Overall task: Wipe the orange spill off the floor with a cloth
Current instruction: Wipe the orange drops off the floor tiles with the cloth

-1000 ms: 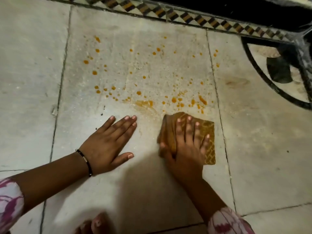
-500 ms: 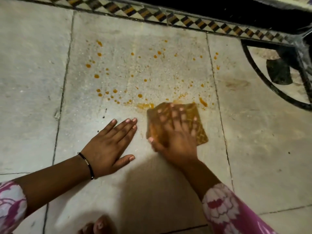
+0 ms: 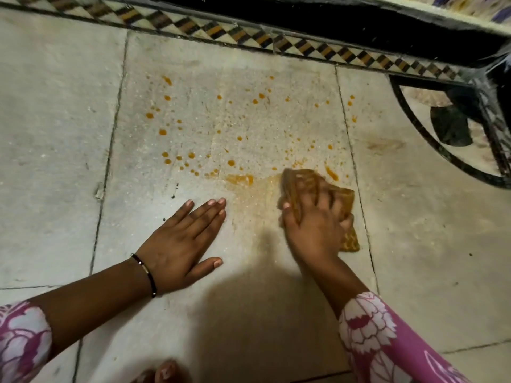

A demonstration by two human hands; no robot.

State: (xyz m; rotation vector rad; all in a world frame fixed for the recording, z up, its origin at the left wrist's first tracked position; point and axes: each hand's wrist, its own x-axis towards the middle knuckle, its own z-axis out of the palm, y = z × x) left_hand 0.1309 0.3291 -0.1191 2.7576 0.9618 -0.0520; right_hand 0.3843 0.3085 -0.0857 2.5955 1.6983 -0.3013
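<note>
- Fingers [image 3: 336, 210] of the right hand [image 3: 313, 228] lie blurred across a folded brown cloth [image 3: 307, 186], the thumb curled against its near-left edge; the hand presses the cloth onto the pale stone floor [image 3: 431, 230].
- Straight fingers [image 3: 206, 214] of the left hand [image 3: 179, 244] rest flat and together on the floor, thumb spread toward the person, grasping nothing; a thin dark bracelet [image 3: 145, 273] circles that wrist.
- Cloth sits at the near-right edge of the orange spill [image 3: 240, 178], one patterned corner showing from under the heel of the right hand beside a floor joint.
- Spill runs as scattered orange drops over the one slab beyond both hands, with a larger smeared patch just left of the cloth and a faint orange film between the two hands.
- One short orange streak [image 3: 331, 173] lies just beyond the cloth's far-right side.
- Pink floral sleeves [image 3: 378, 335] cover both forearms at the bottom corners of the view.
- Toes [image 3: 166, 373] show at the bottom edge, within the person's own shadow.
- Checkered tile border [image 3: 240, 34] in black, white and orange runs along the far side of the floor, with a dark gap under furniture behind it.
- Curved black metal frame [image 3: 414, 120] stands on the floor at the far right, well apart from the spill.
</note>
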